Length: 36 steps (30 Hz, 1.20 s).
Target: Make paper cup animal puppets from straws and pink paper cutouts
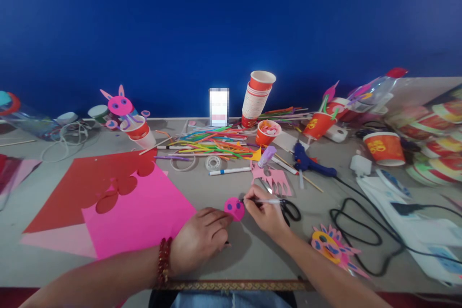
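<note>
A small round pink paper face (236, 212) with two purple-blue eyes lies flat on the grey table. My left hand (202, 233), with a dark red beaded bracelet at the wrist, rests palm down, its fingertips touching the face's left edge. In my right hand (265, 214) is a slim pen (267, 200) with a pale barrel, its dark tip at the face's upper right edge. Black-handled scissors (290, 211) lie partly hidden behind that hand. Just beyond are a cut pink paper piece (272, 179) and a purple glue stick (267, 156).
Pink and red sheets (133, 211) cover the left side. Colourful pipe cleaners (209, 143), a white marker (230, 171) and stacked paper cups (257, 98) stand or lie behind. To the right are a blue glue gun (314, 161), its black cord, a paper decoration (332, 248) and a power strip (411, 231).
</note>
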Tool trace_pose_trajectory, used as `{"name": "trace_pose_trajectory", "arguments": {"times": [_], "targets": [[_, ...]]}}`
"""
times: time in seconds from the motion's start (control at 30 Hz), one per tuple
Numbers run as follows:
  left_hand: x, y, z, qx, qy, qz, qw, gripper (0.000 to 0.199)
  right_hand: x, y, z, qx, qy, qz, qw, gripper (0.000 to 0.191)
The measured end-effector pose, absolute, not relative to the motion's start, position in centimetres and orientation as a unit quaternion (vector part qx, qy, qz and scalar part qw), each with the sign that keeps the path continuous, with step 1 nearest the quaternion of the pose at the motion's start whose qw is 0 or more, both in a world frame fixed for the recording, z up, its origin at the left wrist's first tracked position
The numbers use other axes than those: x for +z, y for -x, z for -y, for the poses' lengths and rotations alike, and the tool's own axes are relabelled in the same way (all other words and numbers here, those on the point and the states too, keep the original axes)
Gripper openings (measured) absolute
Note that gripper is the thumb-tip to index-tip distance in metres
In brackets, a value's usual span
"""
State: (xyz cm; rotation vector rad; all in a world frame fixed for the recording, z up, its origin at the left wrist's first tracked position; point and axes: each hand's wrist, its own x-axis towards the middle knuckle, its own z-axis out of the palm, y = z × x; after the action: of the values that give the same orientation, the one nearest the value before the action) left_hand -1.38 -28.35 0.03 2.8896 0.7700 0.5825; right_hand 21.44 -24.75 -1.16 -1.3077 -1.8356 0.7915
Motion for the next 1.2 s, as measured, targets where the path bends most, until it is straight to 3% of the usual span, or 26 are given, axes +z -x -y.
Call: {"name": "trace_pose_trajectory", "arguments": {"times": [1.2], "targets": [[0.15,1.31,28.3,0.197,-0.946,-0.252,0.05,0.019,-0.83,-21.41,25.03,0.314,0.511,0.71,0.369,0.016]]}}
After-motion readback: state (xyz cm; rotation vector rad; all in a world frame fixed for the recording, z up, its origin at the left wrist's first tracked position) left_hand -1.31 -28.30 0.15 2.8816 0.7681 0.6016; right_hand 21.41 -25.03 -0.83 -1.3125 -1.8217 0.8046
